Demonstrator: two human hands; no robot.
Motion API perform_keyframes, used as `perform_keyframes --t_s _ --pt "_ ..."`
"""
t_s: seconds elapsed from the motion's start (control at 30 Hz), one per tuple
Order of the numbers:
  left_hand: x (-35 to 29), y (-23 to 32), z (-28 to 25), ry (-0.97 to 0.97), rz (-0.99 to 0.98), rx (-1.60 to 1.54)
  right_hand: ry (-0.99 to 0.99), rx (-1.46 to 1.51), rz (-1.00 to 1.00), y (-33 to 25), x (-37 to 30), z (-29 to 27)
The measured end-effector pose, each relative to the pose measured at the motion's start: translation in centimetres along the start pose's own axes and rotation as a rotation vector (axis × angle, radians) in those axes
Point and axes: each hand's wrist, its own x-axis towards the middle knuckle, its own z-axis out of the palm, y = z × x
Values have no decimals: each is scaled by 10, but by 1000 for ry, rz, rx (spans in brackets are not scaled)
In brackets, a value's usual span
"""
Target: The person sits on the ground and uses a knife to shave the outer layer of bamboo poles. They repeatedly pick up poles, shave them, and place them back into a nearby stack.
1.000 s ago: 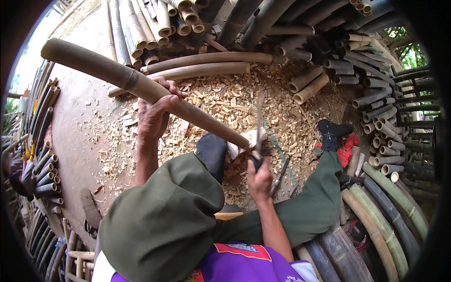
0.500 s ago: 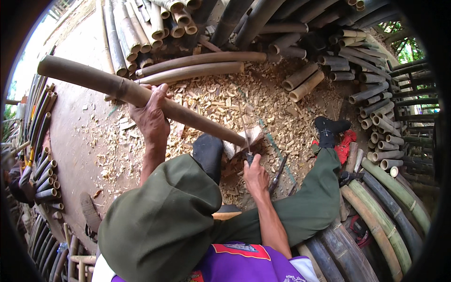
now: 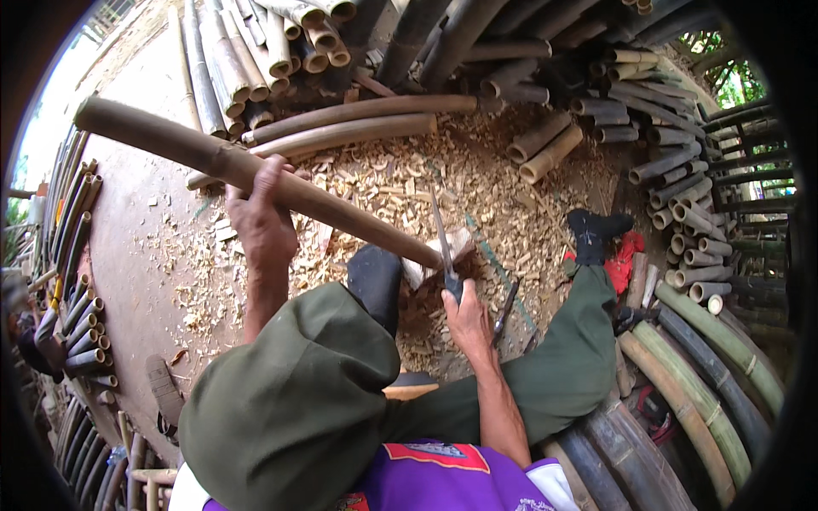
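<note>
My left hand (image 3: 264,213) is closed round a long brown bamboo pole (image 3: 341,207), which slants from the upper left down to the middle. The pole's lower end rests on a pale wooden block (image 3: 461,246) beside my black-covered foot (image 3: 374,285). My right hand (image 3: 468,317) grips the dark handle of a knife (image 3: 441,230). Its long, narrow, tapering blade points away from me and lies beside the pole's lower end; whether they touch I cannot tell. The finger ends of both hands are partly hidden.
Wood chips (image 3: 366,183) litter the ground. A dark slender tool (image 3: 506,313) lies right of my right hand. Bamboo lengths (image 3: 358,128) lie ahead, with stacked bamboo (image 3: 682,204) at the right and more bamboo (image 3: 78,324) at the left. A sandal (image 3: 164,387) lies at the lower left.
The knife's blade has turned, showing more of its flat side, and leans slightly more to the left. My left hand has shifted slightly left and its grip looks different.
</note>
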Motion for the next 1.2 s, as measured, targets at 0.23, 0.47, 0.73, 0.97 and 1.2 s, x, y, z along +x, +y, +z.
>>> perform_keyframes --t_s 0.23,0.47,0.73,0.97,1.2 --pt "16 -7 -17 36 97 10 287 287 -284 -42 -18 -34" --pt "20 2 -14 -137 82 1 -8 39 -65 -5 1 -5" --pt "23 8 -4 -378 -21 -45 -76 -109 149 -5 10 11" --pt "26 14 -21 -589 -98 -32 143 201 -183 -52 -19 -46" --pt "22 32 -13 -758 -193 -26 -155 4 111 7 2 -12"
